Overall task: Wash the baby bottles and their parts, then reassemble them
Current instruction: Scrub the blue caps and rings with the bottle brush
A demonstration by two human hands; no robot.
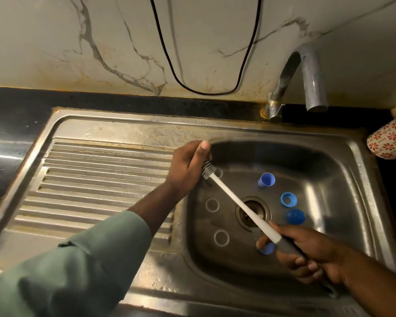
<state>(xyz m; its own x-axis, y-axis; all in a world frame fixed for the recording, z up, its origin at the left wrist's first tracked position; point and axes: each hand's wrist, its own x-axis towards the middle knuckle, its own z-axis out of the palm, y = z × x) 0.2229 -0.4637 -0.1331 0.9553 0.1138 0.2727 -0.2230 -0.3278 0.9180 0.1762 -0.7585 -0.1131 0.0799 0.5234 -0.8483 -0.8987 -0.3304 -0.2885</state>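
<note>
Now the right hand (311,252) grips the white, grey-handled brush (238,202), its bristles against the curled left hand (188,165).

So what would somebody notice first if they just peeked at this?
Probably the long white bottle brush stretched across the sink: the right hand grips its grey handle, and its bristles are at something the left hand holds at the basin's left edge. Next, the bright blue bottle parts scattered right of the drain, under the tap.
</note>
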